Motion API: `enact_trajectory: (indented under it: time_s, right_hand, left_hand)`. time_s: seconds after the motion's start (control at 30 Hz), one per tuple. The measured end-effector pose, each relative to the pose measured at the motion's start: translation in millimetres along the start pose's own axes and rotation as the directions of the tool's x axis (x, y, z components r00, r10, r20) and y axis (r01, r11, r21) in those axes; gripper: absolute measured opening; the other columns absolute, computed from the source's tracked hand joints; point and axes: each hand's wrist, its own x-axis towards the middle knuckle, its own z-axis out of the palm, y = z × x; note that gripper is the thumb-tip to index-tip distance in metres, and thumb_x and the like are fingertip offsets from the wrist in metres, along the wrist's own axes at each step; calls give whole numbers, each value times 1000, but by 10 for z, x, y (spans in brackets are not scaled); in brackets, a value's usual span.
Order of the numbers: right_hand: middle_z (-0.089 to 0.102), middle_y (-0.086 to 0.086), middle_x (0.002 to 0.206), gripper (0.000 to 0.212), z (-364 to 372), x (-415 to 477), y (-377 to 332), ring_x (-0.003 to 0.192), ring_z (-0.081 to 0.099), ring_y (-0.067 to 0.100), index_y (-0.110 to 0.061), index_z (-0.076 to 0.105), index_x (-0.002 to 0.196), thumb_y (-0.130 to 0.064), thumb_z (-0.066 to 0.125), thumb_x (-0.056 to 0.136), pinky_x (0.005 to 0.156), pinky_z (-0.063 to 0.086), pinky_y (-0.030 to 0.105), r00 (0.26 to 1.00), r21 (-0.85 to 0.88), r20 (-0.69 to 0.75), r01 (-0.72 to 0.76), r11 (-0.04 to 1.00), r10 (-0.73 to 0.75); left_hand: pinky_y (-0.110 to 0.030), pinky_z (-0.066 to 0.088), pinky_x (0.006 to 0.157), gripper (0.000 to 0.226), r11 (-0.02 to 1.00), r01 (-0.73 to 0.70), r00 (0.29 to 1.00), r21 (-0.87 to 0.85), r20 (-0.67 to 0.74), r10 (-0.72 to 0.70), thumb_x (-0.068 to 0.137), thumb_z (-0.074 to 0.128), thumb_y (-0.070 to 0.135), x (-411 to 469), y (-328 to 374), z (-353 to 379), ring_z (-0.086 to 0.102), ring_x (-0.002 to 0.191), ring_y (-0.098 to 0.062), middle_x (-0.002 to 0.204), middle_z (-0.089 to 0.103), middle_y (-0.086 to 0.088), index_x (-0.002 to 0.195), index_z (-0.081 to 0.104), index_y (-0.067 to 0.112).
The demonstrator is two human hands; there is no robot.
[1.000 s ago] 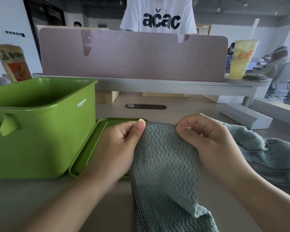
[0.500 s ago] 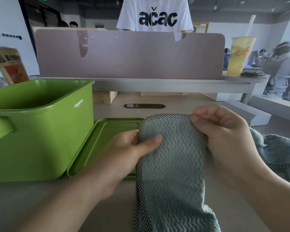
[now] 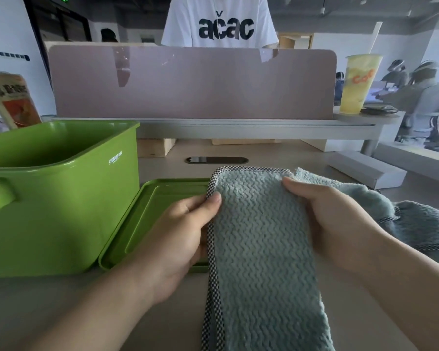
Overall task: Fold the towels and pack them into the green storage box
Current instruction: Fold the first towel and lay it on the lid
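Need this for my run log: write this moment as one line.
step: folding towel | left hand: pinches towel's checkered edge | right hand: grips opposite edge | storage box: open, lid beside it

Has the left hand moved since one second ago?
Yes. The left hand moved toward the person: its thumb was at the far edge of the flat green plastic lid, now it sits nearer.

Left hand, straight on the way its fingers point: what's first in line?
The left hand meets the folded towel it pinches by the checkered edge; past that, roughly the desk's cable slot, though depth is unclear.
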Motion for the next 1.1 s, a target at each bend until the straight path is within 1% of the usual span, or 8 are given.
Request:
enact_trajectory:
  time_s: [0.17, 0.3, 0.47, 0.57, 0.7, 0.8, 0.97, 1.1]
  right_hand:
    - [76, 11, 81, 24, -34, -11, -13, 68, 73, 24, -6, 71, 92, -27, 60, 90, 50, 55, 28, 988, 34, -73, 142, 989, -139]
    - [75, 7, 71, 25, -61, 46, -5, 60, 72, 21, -6, 70, 90, -29, 61, 90, 48, 53, 27, 980, 71, -147, 144, 987, -133]
    - [69, 10, 77, 46, -61, 69, 7, 63, 63, 23, -4, 71, 94, -44, 50, 89, 56, 46, 26, 991, -11, 89, -97, 995, 97]
    - [68, 12, 91, 36, -48, 82, 47, 78, 61, 24, -2, 69, 109, -28, 54, 89, 66, 47, 28, 989, -52, 98, -107, 993, 111]
    - [68, 11, 91, 18, -40, 85, 36, 73, 64, 22, -9, 64, 101, -19, 53, 91, 62, 52, 28, 997, -5, 58, -41, 999, 41]
    - [70, 10, 83, 26, -38, 67, 28, 65, 67, 21, -8, 65, 106, -25, 52, 92, 53, 51, 26, 997, 34, 43, -67, 997, 66]
    - [62, 6, 61, 37, 4, 17, 33, 51, 58, 19, -7, 67, 83, -38, 50, 90, 54, 40, 27, 979, -42, 140, -143, 989, 148]
    - [66, 6, 74, 26, 11, 25, 48, 64, 59, 18, -8, 72, 78, -20, 52, 90, 62, 46, 27, 985, -41, 142, -92, 995, 97]
  left_hand:
    - [-26, 55, 65, 29, 992, 94, 965, 85, 237, -111, 73, 66, 26, -78, 18, 23, 71, 85, -16, 100, 75, -4, 99, 71, 15]
    - [-25, 54, 61, 19, 985, 85, 978, 148, 179, -112, 78, 62, 18, -60, -52, 48, 72, 80, -13, 93, 76, -2, 96, 69, 15]
    - [-25, 57, 61, 20, 989, 106, 994, -99, 49, -102, 89, 52, 15, -51, 33, 74, 73, 77, -14, 88, 77, -4, 88, 71, 12]
    - [-29, 55, 63, 23, 985, 109, 994, -136, -15, -112, 91, 52, 19, -53, 67, 86, 73, 72, -13, 83, 77, -3, 85, 72, 12]
    - [-31, 55, 71, 29, 991, 126, 988, -44, 93, -122, 80, 60, 28, -65, 62, 38, 73, 85, -19, 96, 76, -7, 100, 70, 9]
    - [-28, 58, 70, 27, 992, 122, 977, -19, 177, -117, 73, 65, 20, -73, 49, 32, 72, 86, -20, 99, 75, -9, 97, 71, 12]
    - [-28, 58, 67, 31, 995, 49, 997, -90, 57, -44, 72, 64, 16, -35, 56, 5, 72, 85, -19, 99, 75, -8, 101, 69, 11]
    - [-38, 51, 81, 34, 986, 117, 992, -122, 60, -111, 78, 60, 27, -44, 112, -16, 71, 92, -25, 103, 74, -11, 105, 71, 8]
